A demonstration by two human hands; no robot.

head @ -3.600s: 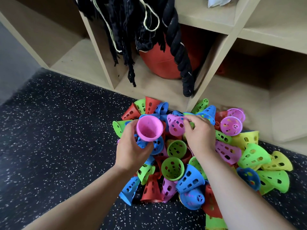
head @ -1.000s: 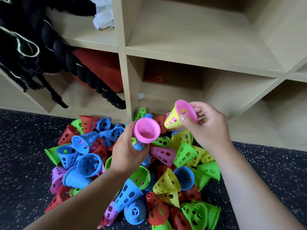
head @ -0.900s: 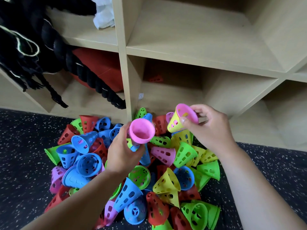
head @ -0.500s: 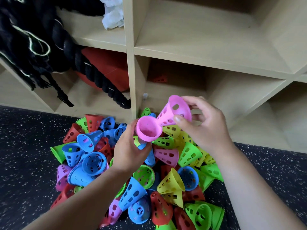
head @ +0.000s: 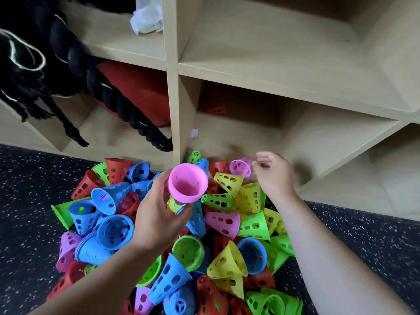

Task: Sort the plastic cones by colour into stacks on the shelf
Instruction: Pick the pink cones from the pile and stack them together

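Well left of the pale wooden upright divider of the shelf unit, a thick black braided rope hangs across the compartments. Behind it, nearer the divider, sits a red-orange rounded object. Above that, just left of the divider, lies a crumpled white cloth.

At the divider's foot, on the black speckled floor, spreads a loose heap of perforated plastic cones in red, blue, green, yellow and pink, tumbled and unsorted. Below the divider, over the heap, the left hand has its fingers curled round the narrow end of a nested stack of bright pink cones, with the open mouth tipped toward the camera.

Right of the divider, at the front of the lower compartment, the right hand holds nothing. Its fingers are loosely spread and blurred, just beside a pale pink perforated cone; whether they touch it I cannot tell. Deep in that compartment a small red perforated piece shows dimly.

The job looks barely begun. The only stack in view is the pink one in the hand, and no sorted stack stands on the shelf boards visible. Nearly all the cones, in every colour, wait on the floor.
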